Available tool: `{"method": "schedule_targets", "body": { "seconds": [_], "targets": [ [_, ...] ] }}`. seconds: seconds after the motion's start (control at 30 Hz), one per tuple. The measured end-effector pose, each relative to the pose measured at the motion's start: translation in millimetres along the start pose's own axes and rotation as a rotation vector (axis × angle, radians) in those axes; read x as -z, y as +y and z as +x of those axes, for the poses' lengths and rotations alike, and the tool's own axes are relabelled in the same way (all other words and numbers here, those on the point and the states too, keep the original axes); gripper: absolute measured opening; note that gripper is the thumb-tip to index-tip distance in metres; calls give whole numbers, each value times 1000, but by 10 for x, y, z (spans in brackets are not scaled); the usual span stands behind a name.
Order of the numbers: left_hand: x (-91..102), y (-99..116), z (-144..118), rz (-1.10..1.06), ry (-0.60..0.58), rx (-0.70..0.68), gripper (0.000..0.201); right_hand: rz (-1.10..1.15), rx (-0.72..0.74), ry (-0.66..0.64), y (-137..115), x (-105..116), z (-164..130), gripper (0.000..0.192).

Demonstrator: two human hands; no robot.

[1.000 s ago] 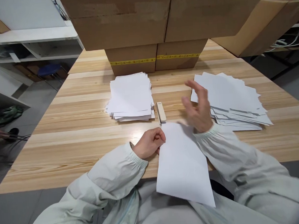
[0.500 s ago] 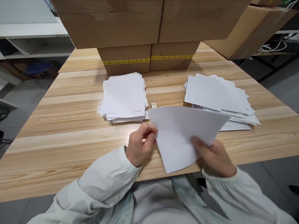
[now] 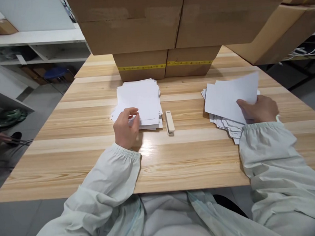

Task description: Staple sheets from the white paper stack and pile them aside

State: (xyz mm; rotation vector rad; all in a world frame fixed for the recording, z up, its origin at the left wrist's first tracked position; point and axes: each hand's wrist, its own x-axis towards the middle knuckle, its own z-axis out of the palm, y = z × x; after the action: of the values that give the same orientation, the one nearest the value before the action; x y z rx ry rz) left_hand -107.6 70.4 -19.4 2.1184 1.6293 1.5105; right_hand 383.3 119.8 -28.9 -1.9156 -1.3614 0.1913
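At the right, my right hand (image 3: 260,108) grips a white sheet of paper (image 3: 228,96) over the right paper stack (image 3: 227,126), thumb on top of the sheet. The stack beneath is fanned out unevenly. My left hand (image 3: 126,128) is over the near left corner of the left paper stack (image 3: 142,97), its fingers curved and a gap between thumb and forefinger. Nothing shows in that hand; whether it touches the top sheet I cannot tell. Between the two stacks lies a cream stapler (image 3: 170,122), apart from both hands.
Large cardboard boxes (image 3: 138,23) rise at the back of the wooden table (image 3: 187,162), on smaller boxes with yellow tape (image 3: 143,67). Another cardboard box (image 3: 272,32) stands at the back right. A white shelf (image 3: 43,36) and a blue stool (image 3: 55,72) are beyond the left side.
My right hand has carried the paper from the front middle to the right stack. The left hand has let go of it and moved left to the other stack, uncovering the stapler.
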Motion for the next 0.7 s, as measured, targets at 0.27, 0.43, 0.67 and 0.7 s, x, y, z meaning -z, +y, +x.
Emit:
{"method": "schedule_targets", "body": {
  "seconds": [0.27, 0.43, 0.67, 0.7],
  "targets": [
    [-34, -130, 17, 65, -302, -61, 45, 99, 361, 133, -1101, -185, -528, 32],
    [-42, -118, 25, 31, -312, 68, 33, 455, 498, -511, -2050, -733, -942, 22],
    [-41, -89, 19, 87, -321, 135, 49, 339, 725, -730, -2250, -1294, -1006, 45],
    [-37, -92, 23, 92, -321, 142, 47, 338, 734, -730, -2224, -1318, -996, 48]
  ]
}}
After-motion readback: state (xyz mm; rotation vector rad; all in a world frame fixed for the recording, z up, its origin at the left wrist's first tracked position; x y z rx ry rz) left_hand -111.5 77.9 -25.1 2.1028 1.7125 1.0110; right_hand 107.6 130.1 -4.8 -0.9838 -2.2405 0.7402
